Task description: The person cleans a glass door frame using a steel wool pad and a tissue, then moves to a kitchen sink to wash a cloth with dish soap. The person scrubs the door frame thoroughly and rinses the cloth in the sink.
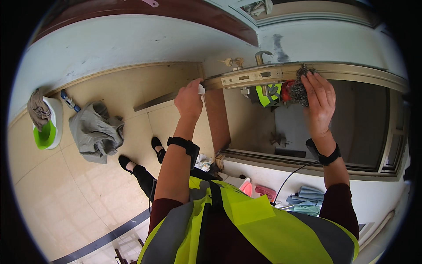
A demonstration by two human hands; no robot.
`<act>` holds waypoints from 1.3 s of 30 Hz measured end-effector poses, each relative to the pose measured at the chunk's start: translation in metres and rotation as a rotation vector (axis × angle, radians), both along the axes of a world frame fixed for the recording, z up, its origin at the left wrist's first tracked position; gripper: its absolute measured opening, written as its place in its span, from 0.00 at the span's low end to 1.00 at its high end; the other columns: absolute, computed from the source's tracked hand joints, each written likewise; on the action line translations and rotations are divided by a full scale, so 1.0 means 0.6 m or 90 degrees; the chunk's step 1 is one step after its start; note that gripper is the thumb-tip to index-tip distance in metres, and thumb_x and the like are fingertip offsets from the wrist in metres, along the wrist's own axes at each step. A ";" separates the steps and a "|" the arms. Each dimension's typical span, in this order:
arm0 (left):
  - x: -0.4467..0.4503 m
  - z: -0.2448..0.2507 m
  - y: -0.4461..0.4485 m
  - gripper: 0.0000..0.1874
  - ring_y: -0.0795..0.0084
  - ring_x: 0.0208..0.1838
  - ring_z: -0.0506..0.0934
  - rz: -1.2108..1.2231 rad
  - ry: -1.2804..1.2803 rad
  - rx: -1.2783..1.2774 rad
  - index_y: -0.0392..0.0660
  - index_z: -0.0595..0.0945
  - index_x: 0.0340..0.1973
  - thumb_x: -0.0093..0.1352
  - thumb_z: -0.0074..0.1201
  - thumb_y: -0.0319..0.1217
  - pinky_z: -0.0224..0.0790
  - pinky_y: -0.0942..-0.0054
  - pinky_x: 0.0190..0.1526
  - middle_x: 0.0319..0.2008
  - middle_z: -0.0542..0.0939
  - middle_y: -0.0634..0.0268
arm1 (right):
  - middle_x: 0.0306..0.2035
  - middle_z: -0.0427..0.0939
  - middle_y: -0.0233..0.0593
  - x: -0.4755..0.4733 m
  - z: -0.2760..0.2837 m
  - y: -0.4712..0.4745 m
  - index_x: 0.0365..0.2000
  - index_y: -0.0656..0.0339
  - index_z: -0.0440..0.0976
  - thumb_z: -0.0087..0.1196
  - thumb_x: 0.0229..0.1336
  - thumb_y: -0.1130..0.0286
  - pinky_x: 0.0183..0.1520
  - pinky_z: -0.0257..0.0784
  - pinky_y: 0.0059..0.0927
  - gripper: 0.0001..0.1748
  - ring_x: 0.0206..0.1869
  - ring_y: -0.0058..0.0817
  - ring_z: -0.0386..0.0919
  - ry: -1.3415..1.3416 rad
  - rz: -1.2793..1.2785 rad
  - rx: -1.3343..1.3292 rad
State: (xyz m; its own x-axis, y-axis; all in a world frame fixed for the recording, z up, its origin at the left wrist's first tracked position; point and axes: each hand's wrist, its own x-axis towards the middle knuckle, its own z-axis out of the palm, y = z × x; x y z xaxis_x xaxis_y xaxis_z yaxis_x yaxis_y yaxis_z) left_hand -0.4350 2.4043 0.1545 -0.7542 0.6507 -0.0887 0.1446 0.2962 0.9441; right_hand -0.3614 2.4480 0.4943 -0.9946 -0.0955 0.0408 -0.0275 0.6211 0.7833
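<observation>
A metal-framed door stands edge-on before me, its narrow edge (346,71) running across the upper right. My right hand (319,102) presses a grey steel wool scrubber (298,91) against that edge, right of the lock plate (252,78). Farther left, my left hand (188,100) has its fingers curled around the same edge. A small white piece (201,89), too small to name, shows beside its fingers. Between my hands, a lever handle (260,57) and a lock cylinder with keys (228,62) stick out from the door's far face.
On the tiled floor at left are a grey cloth (95,132), a blue-and-white tool (70,100) and a white-and-green bucket (56,114) with a brown cloth (39,107) over its rim. Folded blue cloths (306,196) lie below the window frame (296,167). A black cable (290,176) hangs from my right wrist.
</observation>
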 end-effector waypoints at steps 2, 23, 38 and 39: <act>-0.002 -0.002 0.000 0.22 0.64 0.46 0.77 0.005 0.018 0.011 0.60 0.77 0.51 0.62 0.59 0.28 0.71 0.65 0.44 0.47 0.81 0.74 | 0.46 0.78 0.36 0.001 -0.018 0.003 0.40 0.63 0.80 0.54 0.42 0.82 0.56 0.71 0.40 0.20 0.51 0.33 0.76 -0.044 0.004 -0.040; 0.001 -0.002 0.001 0.22 0.61 0.44 0.78 0.005 0.023 0.025 0.58 0.77 0.50 0.60 0.58 0.24 0.72 0.62 0.42 0.48 0.80 0.74 | 0.44 0.78 0.39 -0.008 0.128 -0.014 0.41 0.66 0.78 0.47 0.29 0.87 0.56 0.69 0.42 0.30 0.50 0.40 0.75 0.125 0.014 0.075; 0.005 -0.001 -0.001 0.23 0.61 0.43 0.77 0.017 0.024 0.039 0.58 0.77 0.49 0.59 0.58 0.23 0.72 0.63 0.41 0.46 0.81 0.73 | 0.45 0.78 0.40 -0.004 0.116 -0.009 0.41 0.65 0.78 0.48 0.30 0.87 0.56 0.70 0.42 0.29 0.51 0.40 0.75 0.118 -0.001 0.080; 0.005 0.000 -0.001 0.23 0.61 0.43 0.77 0.015 0.026 0.035 0.58 0.77 0.49 0.59 0.58 0.23 0.72 0.63 0.41 0.46 0.81 0.73 | 0.46 0.78 0.40 -0.007 0.094 -0.010 0.41 0.65 0.78 0.48 0.30 0.87 0.56 0.70 0.41 0.29 0.51 0.40 0.75 0.105 -0.019 0.054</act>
